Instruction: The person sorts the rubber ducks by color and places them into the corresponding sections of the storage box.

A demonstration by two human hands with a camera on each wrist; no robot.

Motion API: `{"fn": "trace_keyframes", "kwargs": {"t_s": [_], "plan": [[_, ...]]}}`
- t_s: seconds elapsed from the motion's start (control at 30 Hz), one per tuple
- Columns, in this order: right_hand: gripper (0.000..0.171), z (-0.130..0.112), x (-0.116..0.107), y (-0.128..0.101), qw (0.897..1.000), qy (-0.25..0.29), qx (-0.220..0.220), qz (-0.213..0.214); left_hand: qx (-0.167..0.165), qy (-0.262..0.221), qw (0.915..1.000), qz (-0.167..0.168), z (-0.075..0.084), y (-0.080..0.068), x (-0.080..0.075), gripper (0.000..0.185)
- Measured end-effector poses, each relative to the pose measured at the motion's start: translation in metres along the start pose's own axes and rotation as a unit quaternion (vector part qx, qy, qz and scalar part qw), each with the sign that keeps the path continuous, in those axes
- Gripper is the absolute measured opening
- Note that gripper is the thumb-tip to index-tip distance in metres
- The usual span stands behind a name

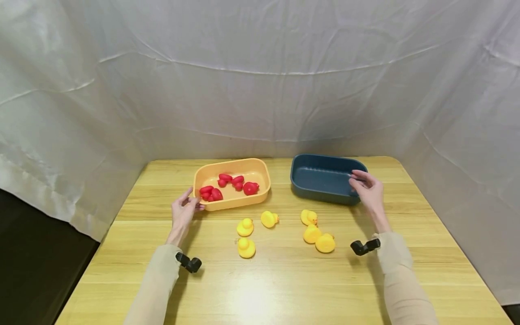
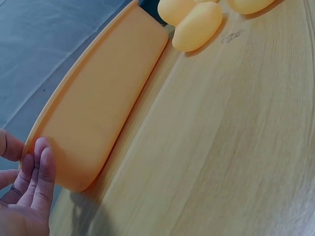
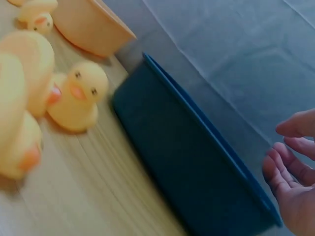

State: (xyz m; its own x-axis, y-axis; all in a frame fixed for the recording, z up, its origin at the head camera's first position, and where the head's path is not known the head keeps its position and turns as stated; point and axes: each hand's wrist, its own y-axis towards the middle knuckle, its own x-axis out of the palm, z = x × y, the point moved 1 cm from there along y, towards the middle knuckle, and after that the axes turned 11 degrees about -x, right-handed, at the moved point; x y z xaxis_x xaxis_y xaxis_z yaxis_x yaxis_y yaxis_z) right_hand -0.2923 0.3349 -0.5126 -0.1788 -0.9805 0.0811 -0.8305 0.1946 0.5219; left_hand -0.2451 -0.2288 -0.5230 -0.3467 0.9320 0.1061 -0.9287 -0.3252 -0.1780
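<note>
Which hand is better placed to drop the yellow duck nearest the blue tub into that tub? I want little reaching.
Probably the right hand: it sits at the blue tub rim, with that yellow duck just beside it. The left hand touches the orange tub, farther off.

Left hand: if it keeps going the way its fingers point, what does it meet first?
The left hand already touches the orange tray at its near-left corner wall, so that wall comes first.

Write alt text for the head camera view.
A person's left hand touches an orange tub of red toy ducks, while the right hand rests at the rim of an empty dark blue tub. Six yellow rubber ducks lie on the wooden table.
</note>
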Motion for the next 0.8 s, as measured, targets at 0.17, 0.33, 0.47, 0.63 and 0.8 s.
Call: {"fn": "trace_keyframes", "kwargs": {"t_s": [0.17,0.33,0.47,0.63,0.8], "plan": [[0.042,0.020,-0.026,0.000,0.995,-0.052,0.019,0.087,0.009,0.001,1.0000,0.001,0.000,-0.001,-0.001,0.053],[0.036,0.017,-0.036,-0.001,0.985,-0.114,0.022,0.131,0.015,0.038,0.9992,0.004,0.006,-0.007,-0.002,0.051],[0.032,-0.001,-0.034,-0.005,0.979,-0.130,0.048,0.153,0.051,0.162,0.9835,0.061,0.029,-0.029,0.004,0.048],[0.035,-0.050,-0.014,-0.013,0.965,-0.178,0.118,0.152,0.108,0.274,0.9460,0.136,0.051,-0.047,0.010,0.043],[0.041,-0.071,-0.005,-0.018,0.958,-0.197,0.168,0.123,0.191,0.268,0.9388,0.102,0.062,-0.057,0.018,0.043]]}}
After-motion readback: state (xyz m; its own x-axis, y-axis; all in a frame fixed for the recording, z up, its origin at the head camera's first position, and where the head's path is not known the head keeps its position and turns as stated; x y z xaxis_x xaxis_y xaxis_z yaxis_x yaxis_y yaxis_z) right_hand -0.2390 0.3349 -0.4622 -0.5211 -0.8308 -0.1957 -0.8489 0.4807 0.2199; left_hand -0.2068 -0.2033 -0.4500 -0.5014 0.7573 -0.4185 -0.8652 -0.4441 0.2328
